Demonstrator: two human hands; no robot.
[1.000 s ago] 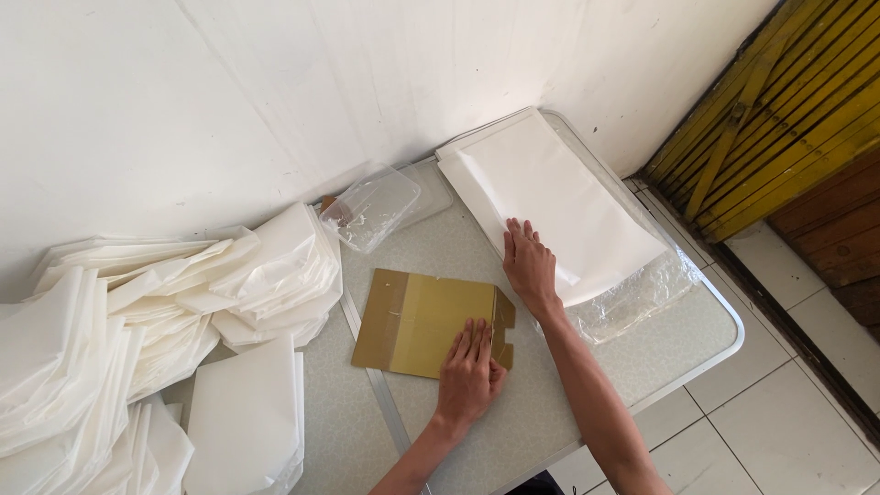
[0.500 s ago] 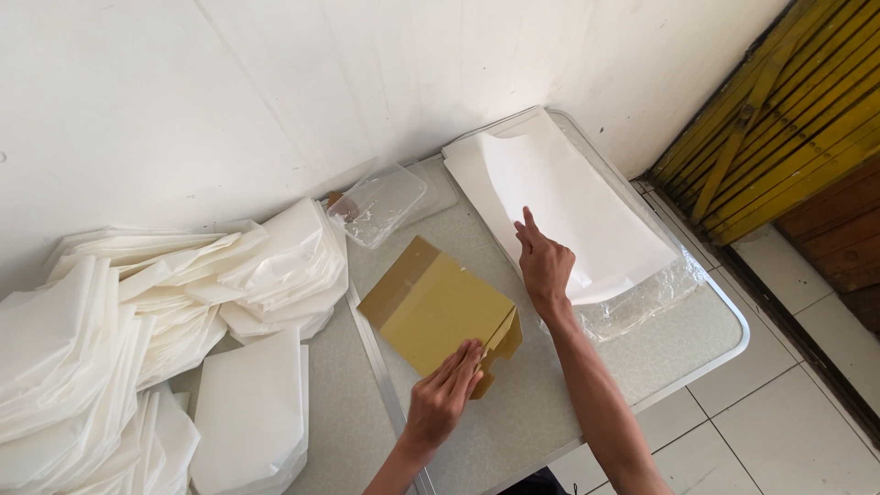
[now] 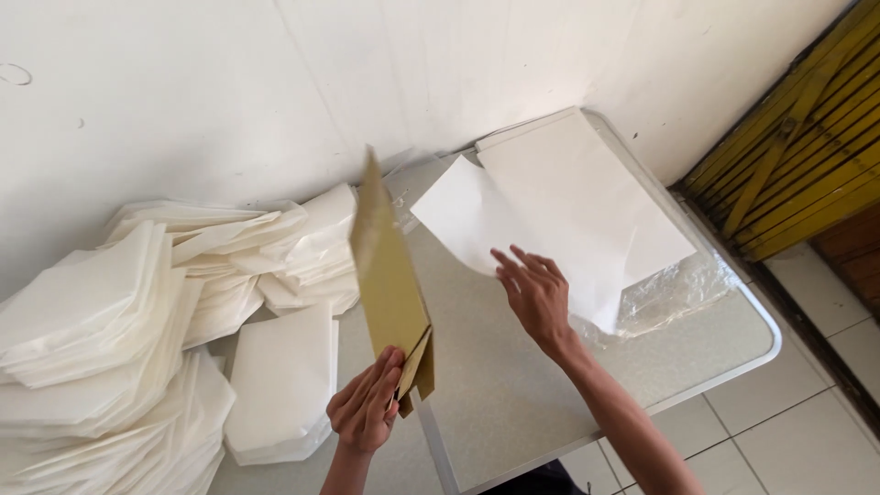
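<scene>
My left hand (image 3: 368, 407) grips the lower corner of a flat brown cardboard piece (image 3: 385, 275) and holds it up on edge above the grey table (image 3: 513, 403). My right hand (image 3: 534, 295) pulls a single white paper sheet (image 3: 458, 215) leftward off the white paper stack (image 3: 587, 197) at the table's far right. The sheet's near edge is pinched in the fingers and curls up off the stack.
Heaps of folded white paper pieces (image 3: 137, 312) cover the left side, with a neat pile (image 3: 280, 380) beside my left hand. Clear plastic wrap (image 3: 678, 289) lies under the paper stack. A white wall runs behind. A yellow slatted door (image 3: 807, 147) and tiled floor (image 3: 816, 440) are on the right.
The cardboard went from lying flat on the table to standing on edge in my left hand. My right hand left the stack's top and lifted one sheet toward the left.
</scene>
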